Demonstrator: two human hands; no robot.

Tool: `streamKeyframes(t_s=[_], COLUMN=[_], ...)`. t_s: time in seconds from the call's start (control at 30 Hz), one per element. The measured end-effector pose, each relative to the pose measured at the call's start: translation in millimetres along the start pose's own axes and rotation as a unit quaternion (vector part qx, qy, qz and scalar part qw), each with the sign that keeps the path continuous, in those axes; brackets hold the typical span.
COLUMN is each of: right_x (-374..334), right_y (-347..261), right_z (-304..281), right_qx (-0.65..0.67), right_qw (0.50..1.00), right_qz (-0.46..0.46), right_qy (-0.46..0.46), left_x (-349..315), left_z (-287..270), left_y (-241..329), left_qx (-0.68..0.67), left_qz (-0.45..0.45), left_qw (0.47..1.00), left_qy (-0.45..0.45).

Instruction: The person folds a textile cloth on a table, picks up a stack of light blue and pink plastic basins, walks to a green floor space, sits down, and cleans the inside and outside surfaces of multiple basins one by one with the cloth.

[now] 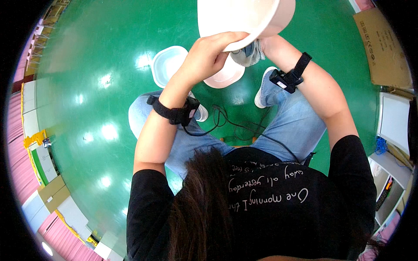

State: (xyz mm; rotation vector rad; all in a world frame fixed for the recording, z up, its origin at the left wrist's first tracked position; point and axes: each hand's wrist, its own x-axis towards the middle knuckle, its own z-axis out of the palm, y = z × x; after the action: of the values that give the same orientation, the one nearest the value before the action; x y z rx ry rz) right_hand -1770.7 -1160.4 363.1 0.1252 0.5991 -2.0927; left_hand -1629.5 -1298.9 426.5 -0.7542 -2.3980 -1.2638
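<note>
A white plastic basin is held up and tilted at the top of the view. My left hand is closed on its near rim, thumb lying along the edge. Under the basin's right side, my right hand has a bunched grey-blue cloth against the outer wall; its fingers are mostly hidden by basin and cloth. On the floor beyond my knees stand a pale blue basin and a pink basin, the latter partly covered by my left hand and the cloth.
Black cables run from my wrist strap between my legs. Cardboard boxes and a white shelf line the right side. More boxes and panels stand along the left. The floor is glossy green.
</note>
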Motion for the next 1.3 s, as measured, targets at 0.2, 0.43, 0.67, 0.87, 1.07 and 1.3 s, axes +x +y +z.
streamKeyframes(t_s=[0.2, 0.43, 0.67, 0.87, 1.07, 1.3], right_x=[5.7, 10.8, -8.8, -3.5, -3.8, 4.8], right_y=[-1.1, 1.7, -0.2, -58.1, -50.7, -61.8], right_z=[9.6, 14.1, -15.6, -55.3, -5.9, -0.1], right_qx=[0.019, 0.033, -0.119, -0.072, -0.053, -0.072], right_qw=[1.0, 0.998, 0.98, 0.995, 0.993, 0.992], right_qz=[0.005, 0.02, 0.16, -0.021, -0.079, -0.073], right_qy=[-0.019, -0.044, -0.016, 0.058, 0.066, 0.069], left_x=[2.3, 9.8, -4.5, -41.3, -175.0, -228.5], left_z=[2.2, 2.6, -8.8, 10.1, -16.0, -0.5], left_y=[-3.7, -26.6, -68.0, -140.4, -241.6, -262.8], left_qx=[0.017, 0.074, 0.144, 0.142, 0.234, 0.305], left_qz=[-0.01, 0.022, -0.078, -0.242, -0.42, -0.602], left_qw=[1.0, 0.997, 0.986, 0.959, 0.874, 0.732], left_qy=[-0.005, 0.01, 0.026, -0.035, -0.077, -0.088])
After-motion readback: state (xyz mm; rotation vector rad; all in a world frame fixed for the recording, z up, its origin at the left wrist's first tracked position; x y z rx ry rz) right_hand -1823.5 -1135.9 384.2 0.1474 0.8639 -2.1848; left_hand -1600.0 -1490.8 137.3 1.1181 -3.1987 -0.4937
